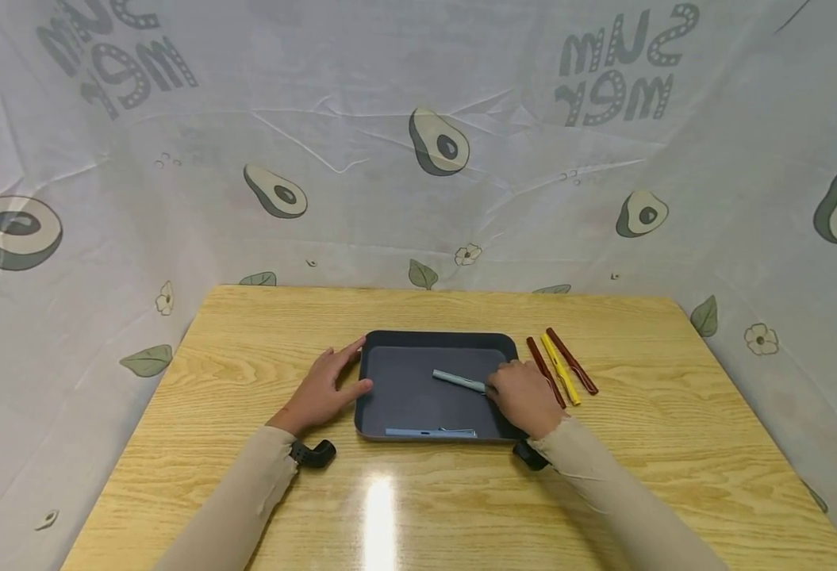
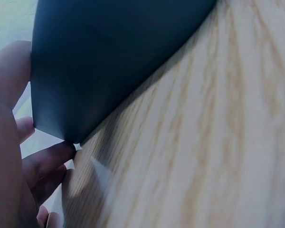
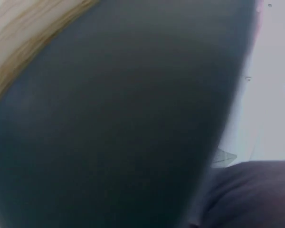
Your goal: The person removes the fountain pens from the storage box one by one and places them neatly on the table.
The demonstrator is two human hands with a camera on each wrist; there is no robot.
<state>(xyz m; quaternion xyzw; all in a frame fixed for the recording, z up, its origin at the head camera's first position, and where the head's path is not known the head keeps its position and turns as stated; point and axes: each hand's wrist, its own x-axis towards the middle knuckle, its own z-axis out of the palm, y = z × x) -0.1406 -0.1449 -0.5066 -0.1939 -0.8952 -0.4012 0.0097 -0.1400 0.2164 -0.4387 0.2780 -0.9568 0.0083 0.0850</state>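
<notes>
A dark grey tray (image 1: 418,404) lies on the wooden table. Its left rim is touched by my left hand (image 1: 321,392), fingers stretched along the outside corner and thumb over the edge. In the left wrist view the thumb and fingertips (image 2: 54,159) meet the tray's side (image 2: 99,61). Over the tray's right part, my right hand (image 1: 525,394) pinches a light blue-grey pen (image 1: 458,381) by its right end. The pen points left. Another blue pen (image 1: 418,433) lies along the tray's front wall. Mostly the tray's side (image 3: 118,109) fills the right wrist view.
Right of the tray, a dark red pen (image 1: 541,361), a yellow pen (image 1: 559,366) and a second dark red pen (image 1: 573,363) lie side by side, slanted. A pale cloth printed with avocados (image 1: 439,143) hangs behind and around the wooden table (image 1: 282,317).
</notes>
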